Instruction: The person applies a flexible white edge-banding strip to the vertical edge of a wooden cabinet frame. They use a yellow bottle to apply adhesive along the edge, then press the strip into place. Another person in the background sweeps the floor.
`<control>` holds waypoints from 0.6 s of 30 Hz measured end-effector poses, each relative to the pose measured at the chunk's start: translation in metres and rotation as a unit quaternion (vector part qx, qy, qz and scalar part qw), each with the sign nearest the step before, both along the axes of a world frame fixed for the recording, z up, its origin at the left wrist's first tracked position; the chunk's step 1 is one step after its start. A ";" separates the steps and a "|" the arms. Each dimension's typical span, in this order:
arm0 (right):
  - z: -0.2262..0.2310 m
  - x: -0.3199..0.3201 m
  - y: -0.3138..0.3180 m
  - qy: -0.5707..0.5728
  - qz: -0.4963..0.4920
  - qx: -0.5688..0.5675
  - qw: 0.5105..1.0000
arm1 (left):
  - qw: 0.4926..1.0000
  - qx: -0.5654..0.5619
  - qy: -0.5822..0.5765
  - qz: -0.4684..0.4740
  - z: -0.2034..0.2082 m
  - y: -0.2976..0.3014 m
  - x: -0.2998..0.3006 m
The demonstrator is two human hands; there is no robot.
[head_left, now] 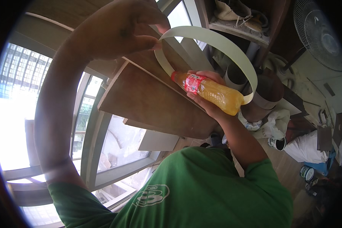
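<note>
A pale, flexible strip (216, 40) curves into a large loop in front of me. My left hand (129, 32) is raised at the upper left, thumb and forefinger curled in a C-shape with their tips at the loop's upper left edge. Below, my right hand (206, 85) is closed round a clear plastic bottle (218, 95) with a red cap, a red label and orange-yellow contents. The bottle lies tilted across the lower side of the loop, its cap toward the left. The strip's lower part passes behind it, so whether my right fingers also grip the strip is hidden.
Brown wooden boards (148, 100) lean beside bright windows (22, 87) on the left. At the upper right are a shelf (239, 32) with worn shoes and a standing fan (319, 32). White sacks (306, 146), rolled sheets and paint cans (307, 173) crowd the floor at right.
</note>
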State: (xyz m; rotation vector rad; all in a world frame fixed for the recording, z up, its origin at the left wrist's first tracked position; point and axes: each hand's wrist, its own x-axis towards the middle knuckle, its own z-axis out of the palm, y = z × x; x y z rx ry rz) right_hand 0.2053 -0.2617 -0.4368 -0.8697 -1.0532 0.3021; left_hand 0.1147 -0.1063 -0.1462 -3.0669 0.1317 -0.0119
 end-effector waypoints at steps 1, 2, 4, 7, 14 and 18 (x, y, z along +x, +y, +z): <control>-0.008 0.000 -0.004 -0.006 -0.003 -0.007 1.000 | 1.000 0.013 -0.004 -0.013 -0.001 0.001 0.000; -0.016 -0.003 -0.008 0.032 0.013 -0.008 0.999 | 0.999 0.028 -0.008 -0.026 -0.001 0.003 -0.001; -0.027 -0.009 -0.014 0.107 0.047 -0.009 0.993 | 0.997 0.054 -0.017 -0.058 -0.004 0.006 -0.002; -0.022 -0.011 -0.015 0.123 0.039 -0.012 0.992 | 0.996 0.050 -0.019 -0.075 -0.006 0.008 0.000; 0.029 -0.002 0.016 -0.002 -0.027 0.037 0.999 | 0.993 -0.108 -0.030 0.031 -0.008 0.004 -0.004; 0.032 0.001 0.015 -0.024 -0.033 0.020 0.999 | 0.999 -0.027 0.021 -0.027 0.003 0.016 0.000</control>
